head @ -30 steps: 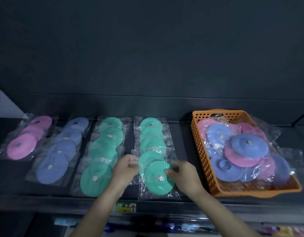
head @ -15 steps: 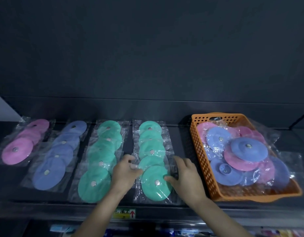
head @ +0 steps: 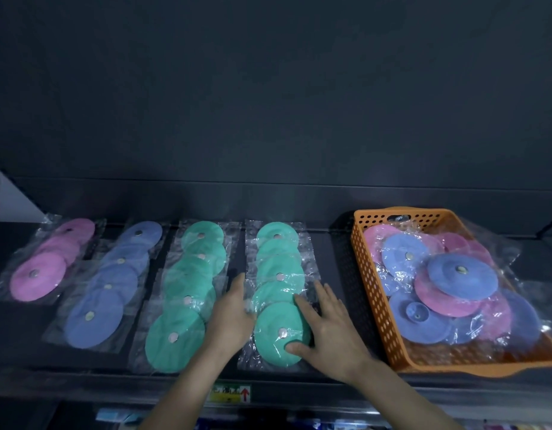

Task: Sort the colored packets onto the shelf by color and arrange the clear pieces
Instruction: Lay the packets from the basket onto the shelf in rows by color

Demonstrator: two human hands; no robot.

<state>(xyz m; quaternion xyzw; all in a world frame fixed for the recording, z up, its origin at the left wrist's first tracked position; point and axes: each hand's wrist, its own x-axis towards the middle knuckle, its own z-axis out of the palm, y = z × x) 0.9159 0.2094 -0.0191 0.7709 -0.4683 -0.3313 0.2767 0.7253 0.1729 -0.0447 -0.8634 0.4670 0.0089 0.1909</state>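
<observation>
Had L hand (head: 231, 318) resting on the left edge of the front green packet (head: 277, 333), fingers straight-ish. R hand (head: 330, 330) spread flat over its right side, thumb touching the disc's lower edge, nothing gripped. Pkt sat at the front of the rightmost green row on the shelf (head: 332, 259). Further left lay 2nd green row (head: 187, 293), blue row (head: 107, 290), pink row (head: 48, 268). Orange basket (head: 369, 274) w/ mixed blue + pink packets (head: 462, 276) stood just right of the hands.

The person's left hand (head: 229, 315) and right hand (head: 330, 330) are bare, slender forearms (head: 187, 386) likewise (uncovered right to the six o'clock edge).
</observation>
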